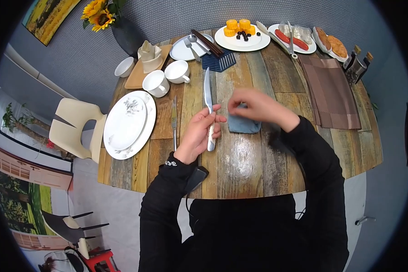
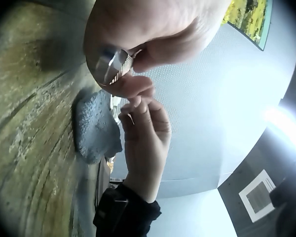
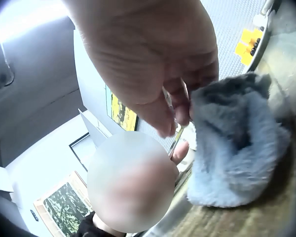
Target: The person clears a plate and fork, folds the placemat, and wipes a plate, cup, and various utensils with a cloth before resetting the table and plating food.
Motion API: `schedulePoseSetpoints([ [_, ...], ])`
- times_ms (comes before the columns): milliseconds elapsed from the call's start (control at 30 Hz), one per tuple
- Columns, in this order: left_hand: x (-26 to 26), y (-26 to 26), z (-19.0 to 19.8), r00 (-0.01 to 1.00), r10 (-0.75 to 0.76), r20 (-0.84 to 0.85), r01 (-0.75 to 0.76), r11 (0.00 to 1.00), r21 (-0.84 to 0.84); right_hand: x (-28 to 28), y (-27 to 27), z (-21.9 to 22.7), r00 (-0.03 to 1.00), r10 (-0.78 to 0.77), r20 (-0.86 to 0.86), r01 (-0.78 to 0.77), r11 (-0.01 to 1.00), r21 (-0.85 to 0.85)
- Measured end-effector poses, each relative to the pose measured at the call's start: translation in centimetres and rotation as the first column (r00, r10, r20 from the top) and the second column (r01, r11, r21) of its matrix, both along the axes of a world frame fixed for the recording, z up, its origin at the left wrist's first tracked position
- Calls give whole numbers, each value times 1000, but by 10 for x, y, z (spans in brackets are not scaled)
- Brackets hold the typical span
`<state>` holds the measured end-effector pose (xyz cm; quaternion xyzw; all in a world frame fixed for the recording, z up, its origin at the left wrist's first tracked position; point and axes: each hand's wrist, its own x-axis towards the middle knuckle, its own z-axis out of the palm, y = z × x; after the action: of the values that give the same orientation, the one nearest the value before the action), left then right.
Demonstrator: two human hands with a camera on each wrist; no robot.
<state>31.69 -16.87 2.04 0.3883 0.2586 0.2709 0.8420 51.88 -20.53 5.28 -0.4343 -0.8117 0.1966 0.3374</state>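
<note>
My left hand grips the patterned handle of a knife, whose blade points toward the far side of the table. The left wrist view shows the fingers wrapped round the metal handle. My right hand, slightly blurred, is above a folded blue-grey cloth. In the right wrist view its loosely bent fingers show nothing between them, beside the cloth; whether they touch it is unclear. A second knife lies left of my left hand.
Stacked plates, two white cups and a tray stand at the left. Along the back are a plate with corn, sausages and bread. Brown placemat lies right; dark object at the front edge.
</note>
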Motion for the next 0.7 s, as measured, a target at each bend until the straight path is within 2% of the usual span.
schedulePoseSetpoints([
  [33, 2, 0, -4, 999, 39, 17, -38, 998, -50, 4, -5, -2, 1000, 3, 6, -3, 1000, -2],
  [100, 8, -4, -4, 997, 78, 7, -77, 993, -85, 9, -14, -4, 986, 72, 148, -67, 997, -39],
  [133, 10, -4, -6, 996, 89, 21, -87, 991, -98, 10, -15, -7, 979, 73, 189, -52, 992, -115],
  [300, 14, -7, -7, 993, 54, 104, -41, 991, -124, 12, -17, -10, 982, 65, 177, -39, 989, -146],
  [433, 11, -10, -8, 997, 44, 71, -33, 989, -143, 9, -17, -13, 980, 21, 198, 9, 989, -147],
  [533, 11, -11, -9, 999, 14, 50, -5, 985, -175, 10, -12, -18, 980, -77, 186, 106, 982, -154],
  [600, 12, -12, -9, 999, -1, 36, 8, 981, -194, 13, -7, -23, 968, -182, 171, 198, 977, -78],
  [633, 11, -14, -8, 999, -25, 34, 31, 980, -199, 15, -4, -28, 968, -183, 173, 199, 977, -79],
  [700, 10, -17, -5, 998, -48, 33, 53, 978, -202, 21, 0, -35, 951, -308, -26, 309, 951, 21],
])
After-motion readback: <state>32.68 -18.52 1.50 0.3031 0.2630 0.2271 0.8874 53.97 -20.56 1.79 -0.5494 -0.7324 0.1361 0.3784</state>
